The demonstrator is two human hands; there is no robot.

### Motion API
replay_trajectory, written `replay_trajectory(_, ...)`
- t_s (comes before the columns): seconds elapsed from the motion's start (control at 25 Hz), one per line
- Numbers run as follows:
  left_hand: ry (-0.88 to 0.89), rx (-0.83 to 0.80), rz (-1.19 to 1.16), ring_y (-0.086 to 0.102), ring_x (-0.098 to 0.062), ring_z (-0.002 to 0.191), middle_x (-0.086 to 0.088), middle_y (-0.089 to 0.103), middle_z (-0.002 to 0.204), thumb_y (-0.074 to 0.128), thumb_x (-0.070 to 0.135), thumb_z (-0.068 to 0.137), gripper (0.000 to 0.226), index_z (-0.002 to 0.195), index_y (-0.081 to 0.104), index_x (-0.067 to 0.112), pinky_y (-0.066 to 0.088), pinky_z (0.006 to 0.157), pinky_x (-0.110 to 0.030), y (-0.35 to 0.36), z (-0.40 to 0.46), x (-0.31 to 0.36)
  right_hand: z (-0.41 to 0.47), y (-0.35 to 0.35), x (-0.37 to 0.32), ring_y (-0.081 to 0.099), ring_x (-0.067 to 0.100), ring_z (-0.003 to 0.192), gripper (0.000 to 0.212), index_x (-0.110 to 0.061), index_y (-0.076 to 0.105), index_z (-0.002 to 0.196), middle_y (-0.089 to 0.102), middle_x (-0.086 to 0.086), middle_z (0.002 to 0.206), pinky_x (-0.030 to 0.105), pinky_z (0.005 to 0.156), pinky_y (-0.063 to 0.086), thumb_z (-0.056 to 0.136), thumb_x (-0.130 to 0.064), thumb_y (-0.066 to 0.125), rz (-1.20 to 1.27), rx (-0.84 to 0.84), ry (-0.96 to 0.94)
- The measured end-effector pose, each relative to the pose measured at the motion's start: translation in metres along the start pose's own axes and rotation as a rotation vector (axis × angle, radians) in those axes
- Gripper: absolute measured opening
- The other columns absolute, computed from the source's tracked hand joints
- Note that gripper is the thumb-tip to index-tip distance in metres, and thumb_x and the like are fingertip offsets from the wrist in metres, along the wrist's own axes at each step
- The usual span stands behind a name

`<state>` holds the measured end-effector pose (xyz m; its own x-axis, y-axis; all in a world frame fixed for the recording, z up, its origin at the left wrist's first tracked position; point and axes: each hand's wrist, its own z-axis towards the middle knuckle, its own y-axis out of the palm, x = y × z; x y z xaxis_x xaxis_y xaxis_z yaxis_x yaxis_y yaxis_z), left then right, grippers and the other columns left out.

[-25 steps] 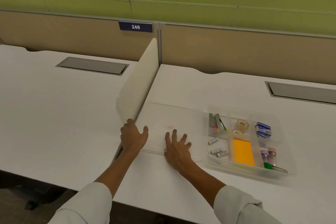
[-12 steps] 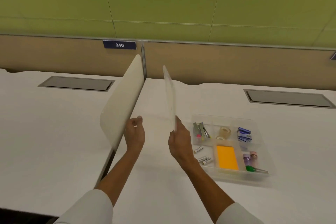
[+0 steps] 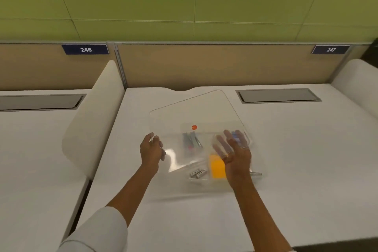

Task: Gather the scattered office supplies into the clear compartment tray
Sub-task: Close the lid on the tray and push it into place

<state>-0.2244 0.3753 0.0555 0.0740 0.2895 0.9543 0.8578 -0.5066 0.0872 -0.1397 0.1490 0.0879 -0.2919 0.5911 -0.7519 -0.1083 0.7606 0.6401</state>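
The clear compartment tray (image 3: pixel 206 189) sits on the white desk in front of me. It holds batteries (image 3: pixel 197 174), an orange note pad (image 3: pixel 217 166), grey clips (image 3: pixel 191 142) and blue items (image 3: pixel 235 136). A clear lid (image 3: pixel 194 108) with a small red dot (image 3: pixel 194 127) hangs tilted over the tray, its far edge higher. My left hand (image 3: pixel 151 149) grips the lid's left edge. My right hand (image 3: pixel 235 155) holds the near right side of the lid, its fingers showing through the plastic.
A white divider (image 3: pixel 92 118) rises left of the desk and another (image 3: pixel 356 84) at the far right. A grey cable hatch (image 3: pixel 278 95) lies behind the tray, one more (image 3: pixel 41 101) on the neighbouring desk. A beige back panel carries plates 246 and 247.
The lid lay flat on the desk left of the tray, was lifted upright, and is now over the tray. Both hands moved right with it.
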Motion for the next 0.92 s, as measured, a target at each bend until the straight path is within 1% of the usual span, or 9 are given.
replay_trajectory(0.08,0.026,-0.006,0.105,0.05,-0.019,0.044,-0.008,0.06,0.078,0.045,0.016,0.101,0.035,0.136,0.045,0.015,0.039,0.035,-0.023,0.009,-0.001,-0.004,0.021,-0.034,-0.041,0.07,0.035,0.101,0.047,-0.014,0.049,0.134,0.07,0.012,0.116,0.047,0.081,0.059,0.091,-0.008,0.065,-0.028,0.135,-0.015)
replay_trajectory(0.16,0.072,-0.042,0.221,0.059,-0.022,0.055,-0.009,0.067,0.089,0.045,0.018,0.101,0.04,0.141,0.042,0.013,0.049,0.044,-0.028,0.024,-0.008,-0.01,0.033,-0.063,-0.066,0.073,0.031,0.092,0.044,-0.014,0.053,0.132,0.069,0.011,0.111,0.038,0.075,0.06,0.09,-0.013,0.068,-0.347,0.168,-0.004)
replay_trajectory(0.24,0.149,-0.059,0.407,0.066,-0.031,0.095,-0.014,0.067,0.112,0.046,0.021,0.1,0.041,0.14,0.044,0.01,0.057,0.08,-0.042,0.042,-0.014,-0.017,0.043,-0.085,-0.068,0.072,0.023,0.083,0.039,-0.013,0.06,0.127,0.069,0.007,0.108,0.031,0.075,0.057,0.09,-0.023,0.069,-0.787,0.18,-0.029)
replay_trajectory(0.32,0.206,-0.056,0.589,0.053,-0.034,0.123,-0.018,0.059,0.131,0.047,0.022,0.1,0.043,0.139,0.045,0.005,0.041,0.105,-0.042,0.058,-0.02,-0.023,0.052,-0.102,-0.062,0.066,0.021,0.085,0.039,-0.012,0.065,0.124,0.068,0.006,0.107,0.029,0.082,0.048,0.089,-0.028,0.069,-1.096,0.219,-0.127)
replay_trajectory(0.48,0.135,-0.102,0.691,0.037,-0.033,0.139,-0.018,0.042,0.148,0.045,0.027,0.101,0.051,0.145,0.037,0.003,0.029,0.115,-0.042,0.075,-0.023,-0.032,0.068,-0.125,-0.054,0.063,0.026,0.097,0.04,-0.006,0.065,0.126,0.068,0.014,0.113,0.023,0.087,0.038,0.09,-0.025,0.066,-1.276,0.206,-0.175)
replay_trajectory(0.6,0.074,-0.076,0.729,0.045,-0.036,0.131,-0.019,0.053,0.138,0.042,0.023,0.102,0.039,0.133,0.05,0.002,0.037,0.11,-0.044,0.081,-0.023,-0.039,0.079,-0.138,-0.052,0.062,0.03,0.104,0.04,-0.003,0.063,0.126,0.067,0.017,0.114,0.027,0.088,0.041,0.092,-0.024,0.065,-1.335,0.142,-0.147)
replay_trajectory(0.64,0.08,-0.06,0.732,0.054,-0.038,0.118,-0.017,0.062,0.118,0.04,0.019,0.101,0.027,0.113,0.06,0.004,0.044,0.099,-0.044,0.082,-0.022,-0.042,0.08,-0.141,-0.05,0.061,0.029,0.1,0.04,-0.002,0.063,0.125,0.067,0.02,0.112,0.029,0.087,0.043,0.092,-0.025,0.064,-1.359,0.116,-0.14)
replay_trajectory(0.72,0.105,-0.026,0.753,0.053,-0.029,0.089,0.0,0.054,0.078,0.037,0.011,0.1,0.029,0.074,0.049,0.017,0.042,0.077,-0.038,0.083,-0.022,-0.047,0.082,-0.145,-0.045,0.057,0.026,0.09,0.038,0.0,0.064,0.121,0.065,0.023,0.11,0.029,0.083,0.043,0.092,-0.025,0.063,-1.374,0.109,-0.151)
replay_trajectory(0.92,0.159,-0.017,0.724,0.049,-0.018,0.074,0.006,0.053,0.075,0.041,0.01,0.099,0.025,0.077,0.05,0.019,0.039,0.075,-0.03,0.083,-0.021,-0.052,0.085,-0.153,-0.043,0.064,0.03,0.106,0.042,-0.004,0.059,0.129,0.065,0.017,0.123,0.028,0.089,0.044,0.091,-0.022,0.066,-1.257,0.15,-0.147)
